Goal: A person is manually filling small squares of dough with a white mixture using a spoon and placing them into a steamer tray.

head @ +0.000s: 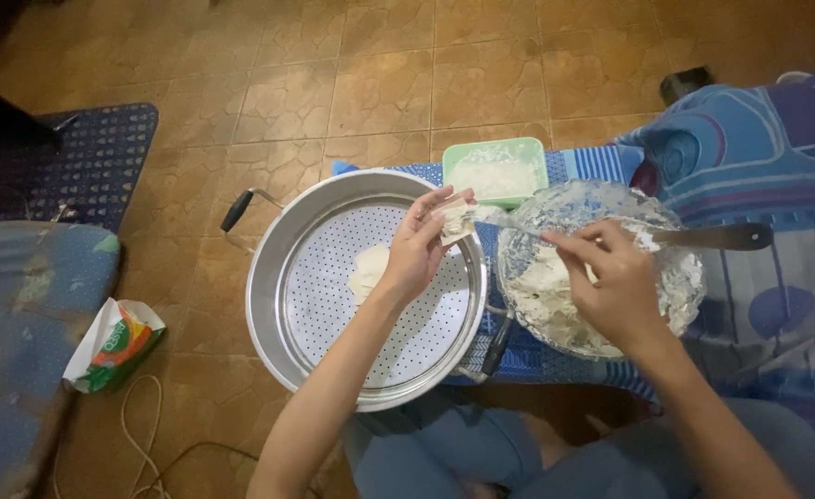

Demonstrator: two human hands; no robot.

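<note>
My left hand (419, 248) holds a small pale dough wrapper (454, 220) above the right side of a round perforated steel steamer tray (306, 305). My right hand (611, 282) grips a metal utensil (509, 222) whose tip touches the wrapper. That hand hovers over a clear glass bowl (685, 277) of whitish filling. A second long-handled utensil (717, 237) rests across the bowl. One folded white dumpling (369, 271) lies on the steamer tray.
A green square container (495, 171) with white contents stands behind the bowl on a blue striped cloth (592, 162). A small orange-green packet (116, 344) lies on the tiled floor at left, by a cord. A blue patterned cushion (777, 139) is at right, a blue mat (93, 157) at far left.
</note>
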